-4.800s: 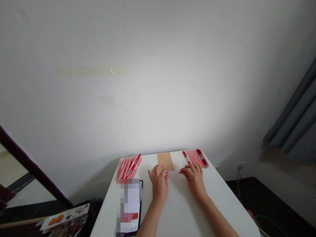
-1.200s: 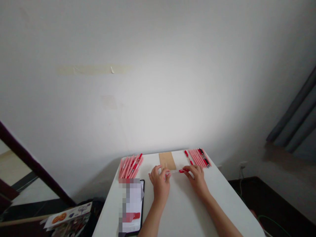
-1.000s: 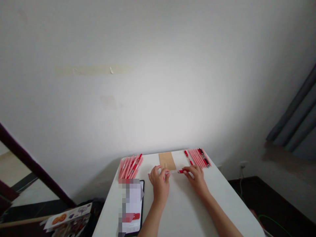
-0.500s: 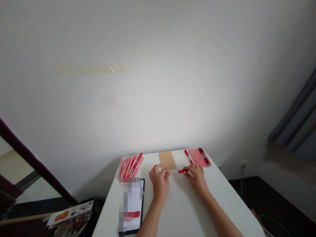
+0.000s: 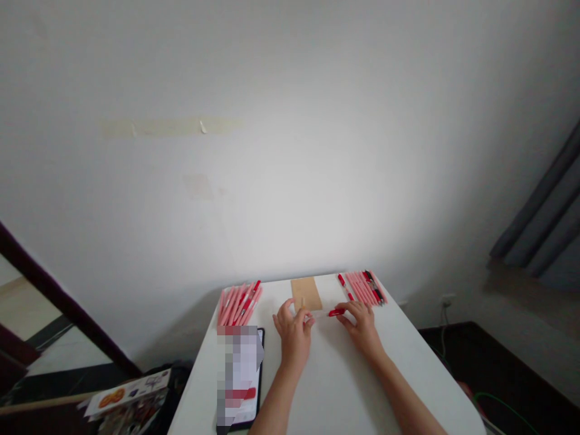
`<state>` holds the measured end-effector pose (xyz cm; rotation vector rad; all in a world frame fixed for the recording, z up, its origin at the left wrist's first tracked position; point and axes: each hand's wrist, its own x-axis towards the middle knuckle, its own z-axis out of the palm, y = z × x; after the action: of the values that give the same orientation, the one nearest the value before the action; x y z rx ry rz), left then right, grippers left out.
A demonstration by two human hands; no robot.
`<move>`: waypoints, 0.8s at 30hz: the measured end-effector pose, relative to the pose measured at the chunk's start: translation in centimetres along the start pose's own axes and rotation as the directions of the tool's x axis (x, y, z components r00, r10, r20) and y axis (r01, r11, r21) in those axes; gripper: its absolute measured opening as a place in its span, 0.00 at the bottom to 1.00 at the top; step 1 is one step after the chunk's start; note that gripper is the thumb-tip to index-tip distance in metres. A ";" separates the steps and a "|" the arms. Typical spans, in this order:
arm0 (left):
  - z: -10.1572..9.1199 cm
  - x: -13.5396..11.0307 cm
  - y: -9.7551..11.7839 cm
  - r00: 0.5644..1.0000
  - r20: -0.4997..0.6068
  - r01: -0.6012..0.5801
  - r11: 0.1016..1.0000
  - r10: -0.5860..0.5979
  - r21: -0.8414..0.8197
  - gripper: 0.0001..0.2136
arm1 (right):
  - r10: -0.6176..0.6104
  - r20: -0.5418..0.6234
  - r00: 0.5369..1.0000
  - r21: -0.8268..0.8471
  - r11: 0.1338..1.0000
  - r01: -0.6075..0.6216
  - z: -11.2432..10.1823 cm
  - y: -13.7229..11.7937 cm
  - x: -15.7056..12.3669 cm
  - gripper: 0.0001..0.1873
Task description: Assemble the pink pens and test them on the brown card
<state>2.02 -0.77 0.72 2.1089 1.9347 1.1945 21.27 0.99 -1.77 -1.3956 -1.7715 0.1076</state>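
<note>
Both of my hands rest on a white table (image 5: 335,386) and meet over one pen (image 5: 327,313) with a clear barrel and a red end. My left hand (image 5: 293,335) pinches the clear end, fingers curled. My right hand (image 5: 361,329) grips the red end. A pile of pink and red pens (image 5: 238,303) lies at the far left of the table. Another row of pink, red and black pens (image 5: 362,287) lies at the far right, just beyond my right hand. A small brown card (image 5: 306,292) lies flat between the two piles.
A tablet (image 5: 239,380) with a blurred screen lies on the table beside my left forearm. A printed box (image 5: 127,396) sits on the floor at the lower left. A white wall stands right behind the table. Grey curtains (image 5: 544,217) hang at the right.
Both hands stay at the same spot, holding the pen. Only the fingers shift slightly and the view wobbles a little.
</note>
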 end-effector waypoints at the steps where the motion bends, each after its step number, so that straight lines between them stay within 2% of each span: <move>1: 0.0 0.0 0.1 1.000 0.008 -0.004 1.000 0.004 0.009 0.06 | -0.003 -0.009 1.000 0.009 1.000 0.003 0.0 0.1 0.1 0.10; 7: 0.1 -0.1 0.2 0.999 0.026 -0.034 0.999 0.033 0.037 0.07 | -0.021 -0.038 0.999 0.028 0.999 0.022 0.2 0.5 0.2 0.10; 14: 0.2 0.0 -0.3 0.999 -0.008 -0.044 0.998 0.045 0.040 0.07 | -0.008 0.002 1.000 -0.024 1.000 0.008 0.3 0.2 0.0 0.09; 24: -0.4 0.0 0.3 0.999 -0.004 -0.052 0.998 0.053 0.047 0.09 | 0.012 0.028 1.000 -0.045 0.999 -0.010 0.2 -0.1 0.0 0.11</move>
<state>2.03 -1.03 1.11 2.1949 1.9399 1.1761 21.06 1.04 -1.82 -1.4423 -1.7998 0.0949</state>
